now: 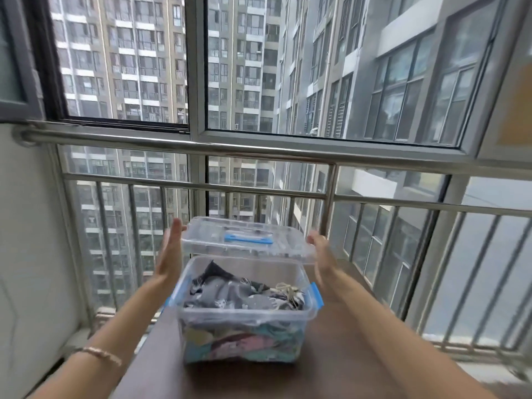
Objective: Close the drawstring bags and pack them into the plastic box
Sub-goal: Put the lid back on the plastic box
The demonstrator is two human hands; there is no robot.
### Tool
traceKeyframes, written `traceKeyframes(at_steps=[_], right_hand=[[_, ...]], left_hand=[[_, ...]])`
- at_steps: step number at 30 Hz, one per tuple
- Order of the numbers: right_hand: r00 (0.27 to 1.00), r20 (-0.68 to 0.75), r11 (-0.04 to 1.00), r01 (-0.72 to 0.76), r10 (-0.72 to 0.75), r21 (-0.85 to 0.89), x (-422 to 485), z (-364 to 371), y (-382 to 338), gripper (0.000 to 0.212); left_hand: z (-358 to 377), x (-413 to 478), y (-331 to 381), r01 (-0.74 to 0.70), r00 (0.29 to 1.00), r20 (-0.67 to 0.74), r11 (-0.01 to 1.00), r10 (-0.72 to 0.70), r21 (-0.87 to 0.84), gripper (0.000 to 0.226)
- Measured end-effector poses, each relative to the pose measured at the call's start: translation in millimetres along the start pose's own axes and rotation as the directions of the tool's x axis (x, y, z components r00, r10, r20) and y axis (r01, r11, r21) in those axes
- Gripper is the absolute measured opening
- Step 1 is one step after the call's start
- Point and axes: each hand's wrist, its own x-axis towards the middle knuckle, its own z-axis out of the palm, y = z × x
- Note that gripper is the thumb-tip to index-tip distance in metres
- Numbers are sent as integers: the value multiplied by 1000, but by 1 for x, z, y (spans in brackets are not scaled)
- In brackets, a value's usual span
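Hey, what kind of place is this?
Probably an enclosed apartment balcony, high up: a steel railing runs along tall windows, tower blocks stand outside, and the plastic box sits on a brown table.

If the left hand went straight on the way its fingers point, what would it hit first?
Probably the balcony railing: the left hand, flat against one end of the lid, points forward, and nothing else shows in that line. Depth is unclear.

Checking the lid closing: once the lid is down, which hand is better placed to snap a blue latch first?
Right, probably. The left hand and right hand press the ends of the lid, yet the right sits just above the right latch, in plain view; the left latch shows only a sliver.
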Motion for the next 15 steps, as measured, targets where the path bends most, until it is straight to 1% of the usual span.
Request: traceKeyframes(at_steps=[1, 3, 6, 7, 9, 11, 13, 15], right_hand=[[1000, -10, 999, 2, -2, -35, -13, -1, 7, 31], [1000, -26, 992, 3, -6, -124, -29, -5, 26, 32], [998, -54, 977, 17, -29, -215, -49, -10, 45, 26], [998, -60, 973, 20, -35, -231, -55, -11, 49, 24], [996, -72, 970, 25, -44, -242, -60, -13, 57, 23], [998, -52, 971, 25, -38, -237, -66, -11, 62, 31], [999, -30, 962, 28, -38, -273, -70, -7, 65, 43], [997, -36, 951, 49, -63, -305, -71, -5, 65, 43]], left_hand=[[-1, -13, -4, -17, 1000, -6, 1000, 17, 7, 104], [-2, -36, -10, -32, 999, -28, 998, 34, 49, 103], [-5, -61, -24, -4, 1000, -13, 993, 5, 118, 105], [-5, -66, -29, 0, 1000, 1, 992, 0, 124, 103], [-5, -72, -38, -3, 1000, 16, 990, 1, 138, 91], [-7, -77, -45, -8, 1000, 3, 990, 8, 140, 75], [-10, -78, -52, -6, 999, -46, 991, 12, 134, 69], [-11, -79, -57, -4, 996, -87, 993, 15, 116, 66]])
